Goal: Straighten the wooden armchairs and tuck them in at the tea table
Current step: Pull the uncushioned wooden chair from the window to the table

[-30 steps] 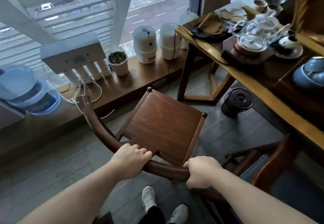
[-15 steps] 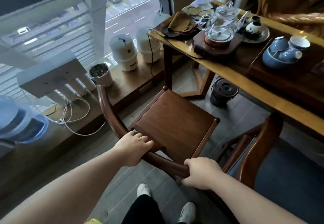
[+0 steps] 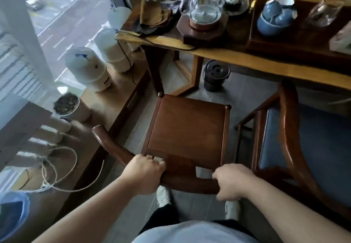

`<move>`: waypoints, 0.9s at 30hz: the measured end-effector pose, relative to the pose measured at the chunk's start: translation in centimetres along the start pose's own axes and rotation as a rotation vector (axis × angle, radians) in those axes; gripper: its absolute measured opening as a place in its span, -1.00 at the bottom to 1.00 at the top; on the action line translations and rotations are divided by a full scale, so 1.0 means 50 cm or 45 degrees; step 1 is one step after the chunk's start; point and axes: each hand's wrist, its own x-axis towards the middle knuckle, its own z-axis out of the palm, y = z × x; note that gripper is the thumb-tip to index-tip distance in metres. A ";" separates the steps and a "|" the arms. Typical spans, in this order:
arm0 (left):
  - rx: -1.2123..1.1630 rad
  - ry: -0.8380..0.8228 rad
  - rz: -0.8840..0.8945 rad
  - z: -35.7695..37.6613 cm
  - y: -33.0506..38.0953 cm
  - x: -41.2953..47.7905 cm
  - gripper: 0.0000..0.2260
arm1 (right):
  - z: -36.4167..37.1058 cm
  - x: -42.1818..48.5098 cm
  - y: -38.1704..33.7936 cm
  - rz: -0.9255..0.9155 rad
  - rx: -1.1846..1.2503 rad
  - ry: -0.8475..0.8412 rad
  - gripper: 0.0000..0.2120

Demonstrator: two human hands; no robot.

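Swinging round, the chair (image 3: 187,128) now faces the desk (image 3: 237,57) squarely instead of the window; left hand (image 3: 144,172) and right hand (image 3: 230,181) both clamp its back rail. Seat short of the desk, so pushing in looks next.

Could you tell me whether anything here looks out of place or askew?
Yes: the bare-seated dark wooden armchair, gripped by left hand and right hand, stands clear of the yellow-edged wooden tea table, not tucked in. A loose white cord loops untidily on the windowsill.
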 end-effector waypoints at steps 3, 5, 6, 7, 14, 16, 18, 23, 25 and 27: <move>0.053 -0.043 0.092 0.000 -0.013 0.007 -0.80 | -0.002 0.000 -0.009 0.093 0.050 -0.016 -0.76; 0.058 -0.056 0.134 -0.005 -0.025 0.010 -0.79 | 0.003 0.004 -0.017 0.127 0.063 0.034 -0.76; 0.066 -0.054 0.145 -0.009 -0.034 0.014 -0.79 | 0.003 0.008 -0.022 0.142 0.077 0.066 -0.75; 0.072 -0.049 0.147 -0.016 -0.045 0.019 -0.78 | 0.001 0.014 -0.027 0.158 0.100 0.093 -0.75; 0.091 0.041 0.097 -0.053 -0.117 0.097 -0.78 | -0.042 0.051 -0.022 0.238 0.216 0.192 -0.85; 0.098 0.052 0.098 -0.065 -0.127 0.123 -0.80 | -0.052 0.057 -0.012 0.266 0.247 0.208 -0.85; 0.109 0.059 0.113 -0.075 -0.131 0.149 -0.82 | -0.058 0.060 0.000 0.290 0.272 0.218 -0.83; 0.106 0.039 0.134 -0.103 -0.121 0.188 -0.82 | -0.067 0.053 0.033 0.306 0.314 0.226 -0.82; 0.089 0.019 0.151 -0.109 -0.113 0.194 -0.81 | -0.067 0.045 0.045 0.298 0.324 0.215 -0.81; 0.073 0.012 0.170 -0.110 -0.098 0.195 -0.80 | -0.065 0.033 0.056 0.286 0.328 0.191 -0.81</move>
